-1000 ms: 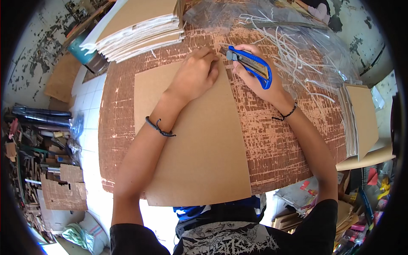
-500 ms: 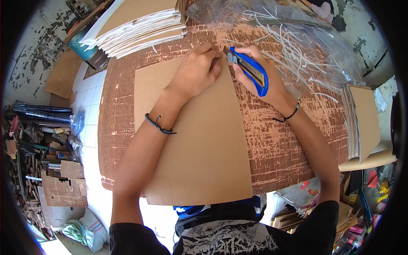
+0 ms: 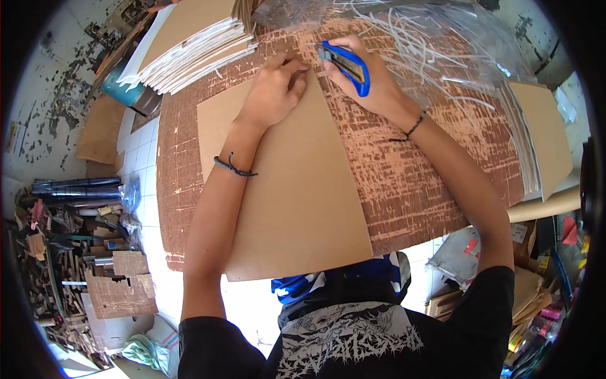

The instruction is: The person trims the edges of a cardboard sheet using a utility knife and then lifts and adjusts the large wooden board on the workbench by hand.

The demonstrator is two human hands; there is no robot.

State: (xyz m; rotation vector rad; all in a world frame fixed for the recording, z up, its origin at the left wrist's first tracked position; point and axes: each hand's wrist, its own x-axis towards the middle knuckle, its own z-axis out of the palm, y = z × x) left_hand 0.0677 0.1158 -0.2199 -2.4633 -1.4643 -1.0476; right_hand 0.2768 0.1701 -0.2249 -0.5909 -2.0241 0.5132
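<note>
A large brown cardboard sheet [image 3: 297, 196] lies on the worn worktable and overhangs its near edge. My left hand [image 3: 276, 88] rests on the sheet's far end, fingers curled and fingertips at the far right corner, closed on that edge. In my right hand [image 3: 372, 79] is a blue-framed utility knife [image 3: 356, 68], with the fingers wrapped round its handle. The knife's front end points to the far left, just past the sheet's far right corner. Whether the blade touches anything is too small to tell.
A stack of cardboard and white sheets [image 3: 199, 47] stands at the far left. White strips [image 3: 410, 47] and clear plastic [image 3: 470, 47] lie at the far right. More upright boards [image 3: 536, 136] lean at the right edge. The scratched tabletop [image 3: 410, 183] extends rightward.
The whole view has shifted, so the table sits higher in the picture. Against the sheet's corner, the knife in my right hand has moved slightly farther away; my left hand stays on the sheet.
</note>
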